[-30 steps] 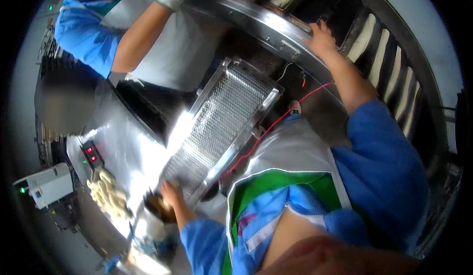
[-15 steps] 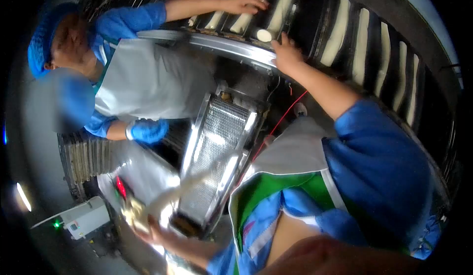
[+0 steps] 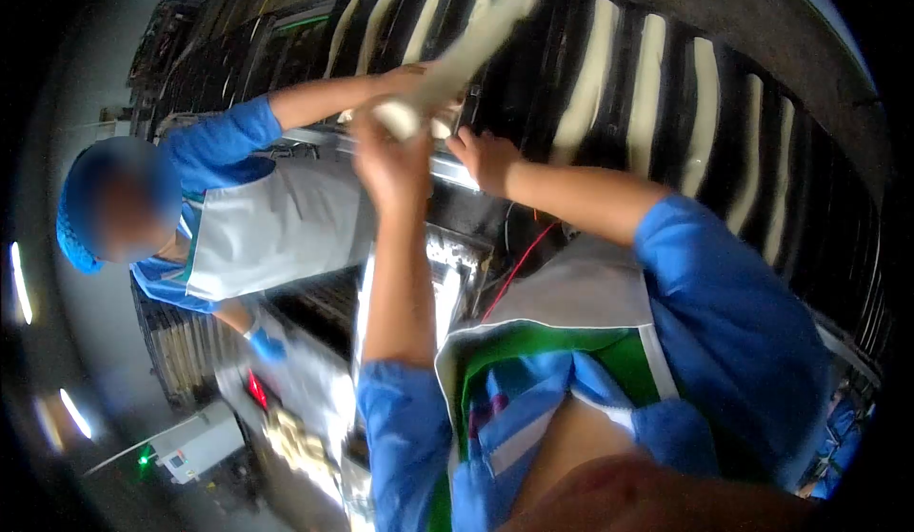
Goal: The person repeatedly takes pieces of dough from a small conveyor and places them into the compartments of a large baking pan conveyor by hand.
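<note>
My left hand (image 3: 392, 165) is closed around the near end of a long pale dough strip (image 3: 466, 56). The strip slants up and away over the dark trays and is blurred by motion. Close by on the right, my right hand (image 3: 487, 160) is at the near edge of the trays, by the metal rail (image 3: 455, 170). Its fingers are slightly bent and apart, with nothing visible in them. More dough strips (image 3: 645, 94) lie lengthwise in the dark trays (image 3: 543, 84) to the right.
A co-worker in a white apron (image 3: 276, 227) stands at left; their bare hand (image 3: 405, 77) is just behind my left hand. Their other hand wears a blue glove (image 3: 267, 345). A dough pile (image 3: 297, 441) sits lower left, near a control box (image 3: 205, 446). A red cord (image 3: 519, 270) hangs before me.
My left hand has risen from the dough pile at lower left to the trays, carrying the strip. My right hand has shifted left along the tray edge. The co-worker's bare hand is lower and closer.
</note>
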Action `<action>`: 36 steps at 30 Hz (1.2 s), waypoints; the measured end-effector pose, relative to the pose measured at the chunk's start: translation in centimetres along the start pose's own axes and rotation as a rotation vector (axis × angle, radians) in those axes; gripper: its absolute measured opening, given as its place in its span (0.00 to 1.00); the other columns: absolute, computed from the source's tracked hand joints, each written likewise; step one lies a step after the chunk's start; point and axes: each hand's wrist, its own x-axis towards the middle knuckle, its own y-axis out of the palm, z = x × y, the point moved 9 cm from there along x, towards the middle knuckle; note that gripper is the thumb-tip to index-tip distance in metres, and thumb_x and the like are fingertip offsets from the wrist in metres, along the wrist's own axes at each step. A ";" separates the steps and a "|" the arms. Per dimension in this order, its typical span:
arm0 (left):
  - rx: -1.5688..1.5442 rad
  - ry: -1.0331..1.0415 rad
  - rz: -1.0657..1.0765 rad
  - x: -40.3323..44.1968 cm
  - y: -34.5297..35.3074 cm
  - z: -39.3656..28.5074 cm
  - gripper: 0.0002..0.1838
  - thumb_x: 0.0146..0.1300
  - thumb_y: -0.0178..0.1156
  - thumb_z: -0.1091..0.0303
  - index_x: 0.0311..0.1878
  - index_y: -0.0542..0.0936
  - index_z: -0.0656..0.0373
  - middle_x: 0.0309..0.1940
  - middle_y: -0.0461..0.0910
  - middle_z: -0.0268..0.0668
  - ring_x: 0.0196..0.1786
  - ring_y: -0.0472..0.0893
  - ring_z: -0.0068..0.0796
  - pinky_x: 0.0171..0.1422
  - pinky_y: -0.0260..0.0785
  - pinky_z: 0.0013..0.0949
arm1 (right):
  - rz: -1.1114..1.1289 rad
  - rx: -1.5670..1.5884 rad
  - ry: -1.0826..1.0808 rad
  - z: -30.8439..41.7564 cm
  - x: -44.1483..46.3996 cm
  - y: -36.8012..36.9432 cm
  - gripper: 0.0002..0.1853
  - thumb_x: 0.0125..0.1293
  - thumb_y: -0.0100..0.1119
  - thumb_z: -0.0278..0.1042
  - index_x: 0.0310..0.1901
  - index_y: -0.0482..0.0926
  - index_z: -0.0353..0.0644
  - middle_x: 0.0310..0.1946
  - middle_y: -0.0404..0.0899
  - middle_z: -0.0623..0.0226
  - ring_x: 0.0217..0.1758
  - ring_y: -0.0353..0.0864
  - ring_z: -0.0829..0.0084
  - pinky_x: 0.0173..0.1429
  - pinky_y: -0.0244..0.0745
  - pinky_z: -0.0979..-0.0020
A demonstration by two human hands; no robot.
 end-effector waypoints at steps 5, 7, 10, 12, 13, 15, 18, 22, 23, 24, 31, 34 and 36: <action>0.368 -0.137 0.654 -1.7 12.4 5.6 0.20 0.49 0.66 0.63 0.48 0.79 0.55 0.40 0.80 0.46 0.44 0.80 0.45 0.47 0.71 0.41 | 0.160 -0.244 -0.099 -2.3 -0.7 3.6 0.24 0.63 0.45 0.37 0.60 0.63 0.41 0.59 0.65 0.54 0.56 0.69 0.56 0.58 0.67 0.57; 0.380 -0.160 0.684 -1.7 13.5 6.4 0.18 0.50 0.65 0.63 0.46 0.80 0.55 0.40 0.80 0.45 0.44 0.80 0.44 0.47 0.71 0.41 | -0.217 -0.146 -0.289 -2.3 -2.3 2.6 0.23 0.59 0.50 0.41 0.55 0.71 0.41 0.55 0.68 0.53 0.58 0.66 0.54 0.66 0.54 0.48; 0.433 -0.143 0.636 -0.7 12.5 6.8 0.13 0.55 0.61 0.61 0.42 0.82 0.55 0.39 0.80 0.44 0.42 0.80 0.44 0.47 0.71 0.39 | 0.118 -0.272 -0.426 -0.3 -4.1 -2.4 0.22 0.57 0.55 0.41 0.53 0.73 0.44 0.53 0.69 0.52 0.60 0.66 0.57 0.68 0.50 0.45; 0.361 -0.193 0.525 -0.3 10.0 7.7 0.12 0.55 0.62 0.62 0.41 0.82 0.55 0.37 0.81 0.43 0.41 0.80 0.43 0.47 0.71 0.39 | 0.179 0.011 -0.356 -2.0 -3.4 -3.7 0.19 0.55 0.61 0.38 0.50 0.76 0.46 0.60 0.65 0.53 0.62 0.66 0.57 0.70 0.47 0.45; 0.288 -0.210 0.417 -0.7 8.0 8.5 0.11 0.54 0.63 0.64 0.41 0.82 0.55 0.36 0.81 0.42 0.40 0.81 0.41 0.45 0.71 0.38 | 0.123 0.076 -0.332 -3.7 -3.6 -4.9 0.20 0.55 0.62 0.37 0.51 0.76 0.47 0.61 0.64 0.55 0.62 0.66 0.58 0.70 0.49 0.48; 0.276 -0.270 0.368 -2.7 4.8 11.6 0.11 0.54 0.63 0.65 0.40 0.82 0.56 0.36 0.81 0.43 0.39 0.81 0.41 0.43 0.72 0.37 | 0.076 0.265 -0.169 -7.9 -3.7 -7.7 0.20 0.55 0.62 0.33 0.52 0.75 0.46 0.62 0.63 0.57 0.62 0.66 0.58 0.70 0.54 0.55; 0.536 -0.154 0.436 -8.2 0.0 16.7 0.10 0.55 0.61 0.67 0.41 0.80 0.59 0.36 0.81 0.42 0.39 0.81 0.38 0.44 0.72 0.35 | -0.194 0.150 -0.058 -15.2 -5.5 -12.0 0.20 0.55 0.61 0.30 0.52 0.74 0.43 0.60 0.67 0.58 0.62 0.66 0.56 0.65 0.63 0.64; 0.196 -0.706 0.231 -17.8 -7.5 23.0 0.10 0.60 0.57 0.70 0.43 0.79 0.60 0.40 0.82 0.39 0.38 0.81 0.32 0.43 0.73 0.31 | -0.354 -0.009 0.288 -22.2 -8.5 -17.4 0.19 0.57 0.61 0.32 0.51 0.74 0.45 0.58 0.68 0.61 0.61 0.67 0.57 0.64 0.64 0.63; 0.242 -0.694 0.238 -20.0 -8.7 24.1 0.10 0.60 0.57 0.70 0.44 0.79 0.60 0.40 0.83 0.39 0.38 0.81 0.31 0.43 0.73 0.31 | -0.357 -0.019 0.371 -23.6 -9.2 -17.9 0.19 0.57 0.60 0.33 0.51 0.74 0.46 0.58 0.68 0.61 0.61 0.67 0.57 0.64 0.64 0.63; 0.305 -0.670 0.278 -21.0 -9.3 23.4 0.11 0.60 0.58 0.70 0.45 0.79 0.61 0.40 0.83 0.40 0.37 0.81 0.31 0.43 0.73 0.31 | -0.362 -0.028 0.456 -24.7 -10.1 -18.4 0.19 0.58 0.60 0.33 0.52 0.74 0.46 0.59 0.68 0.61 0.61 0.67 0.57 0.64 0.64 0.63; 0.435 -0.838 0.276 -30.2 -13.1 27.9 0.15 0.55 0.61 0.62 0.42 0.80 0.62 0.35 0.81 0.45 0.40 0.81 0.43 0.46 0.72 0.39 | -0.368 -0.172 0.370 -23.4 -9.1 -16.2 0.21 0.55 0.63 0.35 0.52 0.74 0.43 0.58 0.68 0.54 0.59 0.69 0.53 0.63 0.64 0.62; 0.525 -0.704 0.262 -29.6 -12.1 24.9 0.14 0.54 0.61 0.61 0.41 0.80 0.60 0.37 0.81 0.45 0.41 0.80 0.44 0.48 0.71 0.39 | -0.379 -0.170 0.331 -23.0 -8.9 -15.8 0.22 0.54 0.63 0.35 0.52 0.74 0.43 0.58 0.68 0.54 0.58 0.70 0.53 0.61 0.66 0.62; 0.507 -0.862 0.307 -31.7 -11.7 24.8 0.14 0.55 0.61 0.60 0.41 0.81 0.58 0.38 0.81 0.44 0.42 0.80 0.43 0.47 0.71 0.39 | -0.362 -0.151 0.339 -23.2 -10.4 -15.9 0.22 0.54 0.63 0.34 0.51 0.74 0.43 0.58 0.67 0.53 0.59 0.69 0.52 0.62 0.66 0.61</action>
